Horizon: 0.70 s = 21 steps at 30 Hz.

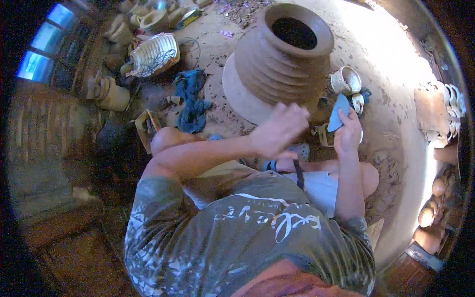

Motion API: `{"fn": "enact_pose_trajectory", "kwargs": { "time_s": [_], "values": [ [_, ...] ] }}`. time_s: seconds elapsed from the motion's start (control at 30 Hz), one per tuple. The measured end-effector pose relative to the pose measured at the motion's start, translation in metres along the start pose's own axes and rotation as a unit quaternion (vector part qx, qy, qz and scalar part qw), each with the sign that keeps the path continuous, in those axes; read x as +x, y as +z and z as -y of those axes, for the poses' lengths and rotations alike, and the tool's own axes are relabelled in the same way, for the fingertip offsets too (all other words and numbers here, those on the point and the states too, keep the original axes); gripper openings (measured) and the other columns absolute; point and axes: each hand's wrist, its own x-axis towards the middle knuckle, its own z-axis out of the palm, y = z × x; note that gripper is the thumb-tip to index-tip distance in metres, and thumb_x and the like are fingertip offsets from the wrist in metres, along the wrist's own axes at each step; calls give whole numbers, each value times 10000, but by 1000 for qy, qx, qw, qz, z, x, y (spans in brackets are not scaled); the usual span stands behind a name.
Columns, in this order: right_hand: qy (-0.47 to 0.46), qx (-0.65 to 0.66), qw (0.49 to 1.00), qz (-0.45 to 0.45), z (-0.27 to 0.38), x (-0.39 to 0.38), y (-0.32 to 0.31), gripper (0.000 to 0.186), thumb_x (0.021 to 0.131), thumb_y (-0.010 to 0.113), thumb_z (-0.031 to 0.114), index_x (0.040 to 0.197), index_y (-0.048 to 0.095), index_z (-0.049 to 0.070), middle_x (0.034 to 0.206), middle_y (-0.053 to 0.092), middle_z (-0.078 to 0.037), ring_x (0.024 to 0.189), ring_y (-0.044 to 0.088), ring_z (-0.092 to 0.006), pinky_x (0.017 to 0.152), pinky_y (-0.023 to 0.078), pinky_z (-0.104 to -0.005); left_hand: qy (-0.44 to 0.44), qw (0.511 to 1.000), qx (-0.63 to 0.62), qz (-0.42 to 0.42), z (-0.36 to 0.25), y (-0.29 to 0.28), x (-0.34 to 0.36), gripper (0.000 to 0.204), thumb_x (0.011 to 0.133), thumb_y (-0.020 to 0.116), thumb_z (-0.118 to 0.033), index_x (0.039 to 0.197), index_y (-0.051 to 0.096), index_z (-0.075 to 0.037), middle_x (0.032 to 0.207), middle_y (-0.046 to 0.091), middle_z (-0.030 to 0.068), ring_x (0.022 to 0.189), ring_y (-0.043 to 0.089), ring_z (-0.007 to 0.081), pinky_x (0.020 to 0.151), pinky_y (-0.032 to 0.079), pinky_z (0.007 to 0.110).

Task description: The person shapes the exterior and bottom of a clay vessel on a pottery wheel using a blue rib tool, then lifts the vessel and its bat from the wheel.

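Observation:
My right hand (349, 131) grips a flat, light blue, rounded pad (338, 111), held up at the right of a large ridged clay pot (277, 72). The pot stands upright on a wide round base (234, 104), its dark mouth upward. My left hand (282, 128) is raised in front of the pot's lower part, smeared by motion, with bent fingers; whether anything is in them I cannot tell. Behind the blue pad are a small pale bucket (341, 80) and a pale crumpled item (358, 103).
Dark blue cloth (190, 99) and a white ribbed basket (153, 54) lie at the left, near a lidded pot (114, 96) and a box (146, 131). Boards (425, 111) and round clay pots (426, 215) line the right side. My crossed legs and sandals are below the big pot.

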Motion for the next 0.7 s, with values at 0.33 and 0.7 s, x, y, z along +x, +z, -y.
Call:
{"fn": "enact_pose_trajectory", "kwargs": {
  "time_s": [0.33,0.7],
  "values": [
    [-15,28,999,-6,-24,-44,15,420,1058,632,82,1460,563,-19,1232,694,-51,1063,674,-159,941,537,-326,-52,979,-57,189,140,47,-76,1042,902,584,-786,1653,348,-103,1749,288,135,1624,226,356,1323,125,576],
    [-154,-98,981,-63,24,-31,-8,342,1048,659,73,1358,631,-66,1224,717,-65,1082,658,-116,961,517,-296,-374,869,227,229,142,-13,-110,1194,876,596,-822,1691,214,-39,1759,203,217,1641,156,372,1286,210,618]
  ]
}}
